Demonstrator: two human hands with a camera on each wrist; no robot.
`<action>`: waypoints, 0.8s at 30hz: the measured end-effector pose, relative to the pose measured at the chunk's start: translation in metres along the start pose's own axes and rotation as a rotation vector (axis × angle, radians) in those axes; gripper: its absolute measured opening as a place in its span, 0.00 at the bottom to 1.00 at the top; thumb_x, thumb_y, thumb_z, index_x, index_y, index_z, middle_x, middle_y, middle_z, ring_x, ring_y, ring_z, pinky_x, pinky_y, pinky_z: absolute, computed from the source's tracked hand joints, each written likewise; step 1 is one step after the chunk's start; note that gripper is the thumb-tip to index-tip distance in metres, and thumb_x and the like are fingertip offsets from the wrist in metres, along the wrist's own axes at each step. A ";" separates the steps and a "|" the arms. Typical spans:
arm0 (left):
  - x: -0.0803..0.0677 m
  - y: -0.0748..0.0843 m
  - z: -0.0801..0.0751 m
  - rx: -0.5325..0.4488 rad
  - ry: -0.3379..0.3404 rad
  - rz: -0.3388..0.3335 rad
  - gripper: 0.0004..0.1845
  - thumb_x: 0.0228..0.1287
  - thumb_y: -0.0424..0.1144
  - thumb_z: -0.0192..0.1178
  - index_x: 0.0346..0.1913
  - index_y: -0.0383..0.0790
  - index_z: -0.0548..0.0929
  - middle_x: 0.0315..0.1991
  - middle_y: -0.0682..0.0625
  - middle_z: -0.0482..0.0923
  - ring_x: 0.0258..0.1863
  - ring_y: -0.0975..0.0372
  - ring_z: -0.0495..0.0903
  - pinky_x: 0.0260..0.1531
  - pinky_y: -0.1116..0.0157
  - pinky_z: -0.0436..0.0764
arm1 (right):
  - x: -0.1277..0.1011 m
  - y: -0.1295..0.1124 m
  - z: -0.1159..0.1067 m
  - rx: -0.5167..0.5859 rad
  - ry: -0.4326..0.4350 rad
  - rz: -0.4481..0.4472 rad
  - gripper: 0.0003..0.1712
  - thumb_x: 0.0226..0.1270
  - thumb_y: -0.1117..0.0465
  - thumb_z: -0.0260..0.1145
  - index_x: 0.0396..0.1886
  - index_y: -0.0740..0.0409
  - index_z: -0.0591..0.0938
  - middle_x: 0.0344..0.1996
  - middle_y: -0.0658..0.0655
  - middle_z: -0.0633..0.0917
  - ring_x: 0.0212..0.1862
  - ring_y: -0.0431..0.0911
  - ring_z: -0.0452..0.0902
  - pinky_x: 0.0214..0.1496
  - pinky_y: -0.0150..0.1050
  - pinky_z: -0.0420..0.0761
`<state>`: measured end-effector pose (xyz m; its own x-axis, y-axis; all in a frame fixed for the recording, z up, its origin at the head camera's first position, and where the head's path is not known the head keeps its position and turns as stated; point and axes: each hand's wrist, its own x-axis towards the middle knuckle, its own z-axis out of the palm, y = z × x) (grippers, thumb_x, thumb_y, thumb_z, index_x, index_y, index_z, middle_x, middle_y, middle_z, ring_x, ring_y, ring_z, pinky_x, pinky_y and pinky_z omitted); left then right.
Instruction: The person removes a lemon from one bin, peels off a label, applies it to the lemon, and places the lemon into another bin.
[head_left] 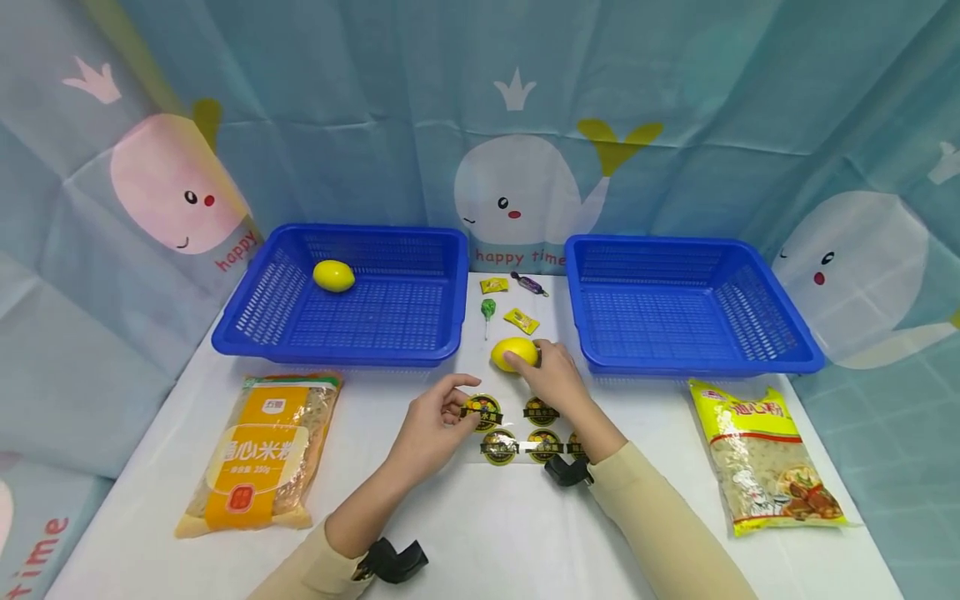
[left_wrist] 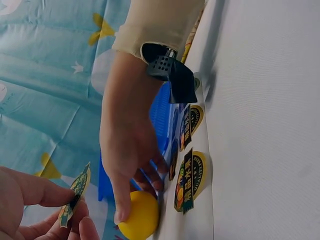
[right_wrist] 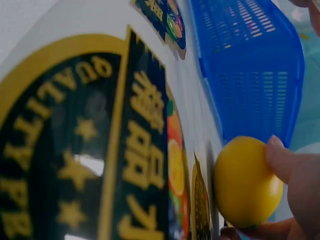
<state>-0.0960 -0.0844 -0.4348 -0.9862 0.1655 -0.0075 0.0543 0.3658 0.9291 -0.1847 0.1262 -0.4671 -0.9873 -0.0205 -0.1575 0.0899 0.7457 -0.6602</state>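
Observation:
My left hand (head_left: 433,421) pinches a round black-and-gold fruit sticker (left_wrist: 75,195) between thumb and finger, above a strip of similar stickers (head_left: 500,447). Ahead of it, my right hand (head_left: 555,375) grips a yellow lemon (head_left: 513,354) on the white table, thumb along its near side and fingers around its right end. The right wrist view shows the lemon close to the table surface, with the thumb on its skin. A second lemon (head_left: 333,276) lies in the left blue basket (head_left: 360,360).
Another blue basket (head_left: 697,365) stands at the right. Between the baskets lie yellow-wrapped candies (head_left: 521,321), a purple-wrapped candy (head_left: 529,284) and a green lollipop (head_left: 488,309). An orange noodle bag (head_left: 258,454) lies at left, a yellow macaroni bag (head_left: 765,458) at right. A patterned curtain (head_left: 390,150) hangs behind.

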 end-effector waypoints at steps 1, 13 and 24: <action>0.000 0.000 0.000 0.000 -0.001 0.001 0.23 0.59 0.28 0.66 0.58 0.47 0.81 0.34 0.53 0.82 0.33 0.62 0.74 0.34 0.71 0.76 | 0.001 0.001 0.001 0.008 -0.004 0.006 0.50 0.66 0.30 0.62 0.70 0.66 0.70 0.59 0.68 0.75 0.58 0.58 0.73 0.63 0.56 0.75; 0.002 0.001 -0.002 -0.022 0.003 0.025 0.21 0.60 0.32 0.70 0.57 0.47 0.81 0.34 0.51 0.81 0.30 0.62 0.74 0.33 0.71 0.76 | -0.022 0.012 -0.015 0.489 -0.221 -0.201 0.40 0.59 0.54 0.78 0.71 0.42 0.73 0.63 0.58 0.78 0.53 0.57 0.82 0.52 0.48 0.85; 0.003 0.007 -0.003 -0.086 -0.031 0.037 0.20 0.63 0.33 0.70 0.58 0.45 0.81 0.34 0.50 0.82 0.30 0.60 0.73 0.32 0.70 0.75 | -0.051 0.014 -0.025 0.604 -0.451 -0.318 0.36 0.63 0.62 0.75 0.68 0.55 0.70 0.57 0.62 0.81 0.55 0.55 0.81 0.55 0.44 0.84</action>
<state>-0.0990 -0.0843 -0.4269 -0.9784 0.2062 0.0172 0.0757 0.2793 0.9572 -0.1363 0.1541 -0.4505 -0.8417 -0.5322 -0.0912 -0.0035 0.1743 -0.9847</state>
